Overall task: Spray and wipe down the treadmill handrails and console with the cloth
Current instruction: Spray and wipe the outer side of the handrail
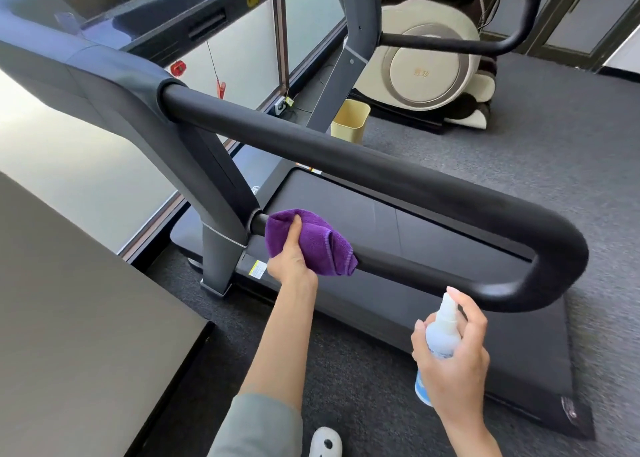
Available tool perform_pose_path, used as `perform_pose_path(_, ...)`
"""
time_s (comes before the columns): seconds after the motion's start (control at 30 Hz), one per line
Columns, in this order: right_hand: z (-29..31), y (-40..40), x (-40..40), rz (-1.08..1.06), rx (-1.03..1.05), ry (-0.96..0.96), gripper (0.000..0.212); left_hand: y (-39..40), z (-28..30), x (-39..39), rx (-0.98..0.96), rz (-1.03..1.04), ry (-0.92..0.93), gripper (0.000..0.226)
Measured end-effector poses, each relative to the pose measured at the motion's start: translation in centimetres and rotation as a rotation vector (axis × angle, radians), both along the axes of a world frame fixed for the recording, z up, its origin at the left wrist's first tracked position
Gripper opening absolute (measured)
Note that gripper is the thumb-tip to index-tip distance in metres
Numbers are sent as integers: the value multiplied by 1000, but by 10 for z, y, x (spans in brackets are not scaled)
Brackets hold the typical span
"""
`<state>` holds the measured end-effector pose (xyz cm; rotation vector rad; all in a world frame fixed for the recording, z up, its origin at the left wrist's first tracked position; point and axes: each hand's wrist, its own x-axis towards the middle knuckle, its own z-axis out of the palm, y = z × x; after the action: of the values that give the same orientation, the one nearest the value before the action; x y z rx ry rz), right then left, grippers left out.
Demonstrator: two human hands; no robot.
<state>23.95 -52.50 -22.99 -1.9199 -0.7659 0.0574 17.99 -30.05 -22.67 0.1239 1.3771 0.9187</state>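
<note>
The left hand (291,259) wraps a purple cloth (311,243) around the lower bar of the black handrail (381,169), near where the bar meets the grey upright post (214,193); its grip holds the cloth against the bar. The right hand (457,356) grips a white spray bottle (438,335) just below the handrail's rounded end, forefinger raised over the nozzle. The console (145,16) lies far left, above. A yellow bin (349,124) stands on the carpet beyond.

Under my hands spreads dark grey carpet floor (519,151). The black treadmill deck (450,335) sits on it beyond my right hand (453,363); farther ahead stands a pale yellow plastic bin (349,124).
</note>
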Motion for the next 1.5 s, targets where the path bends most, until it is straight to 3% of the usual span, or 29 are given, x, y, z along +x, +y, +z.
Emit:
perform_pose_path(0.07, 2, -1, 2, -10, 8, -7, 66, 14, -2, -9, -14, 68, 15, 68)
perform_pose_path(0.17, 1, -1, 2, -15, -2, -6, 86, 35, -6, -18, -15, 55, 7, 79)
perform_pose_path(0.27, -2, 1, -2, -4, 1, -2, 83, 37, -12, -14, 1, -7, -110, 64)
perform_pose_path(0.37, -5, 5, -3, 19, 1, -22, 80, 35, -15, -10, 29, -10, -95, 42)
perform_pose_path(0.47, -7, 8, -4, 41, -5, -19, 84, 34, -15, -6, 51, 7, -72, 42)
perform_pose_path(0.6, -4, 7, -1, 67, 36, -7, 66, 20, -13, 4, 66, -25, -54, 37)
perform_pose_path(0.83, 1, -10, 8, 72, 49, -28, 65, -38, -14, 33, 50, -151, -115, 31)
perform_pose_path(1.0, -2, -20, 13, 114, 66, -38, 69, -35, -8, 35, 13, -102, -115, 54)
perform_pose_path(1.23, -1, -13, 8, 142, 74, -34, 73, 39, -20, -9, 40, -24, -46, 92)
perform_pose_path(1.4, 0, -2, 6, 123, 77, -40, 65, 16, -2, 4, 50, -47, -18, 48)
perform_pose_path(1.5, 7, 1, 3, 131, 71, -68, 67, -12, 3, 22, 42, -67, -38, 44)
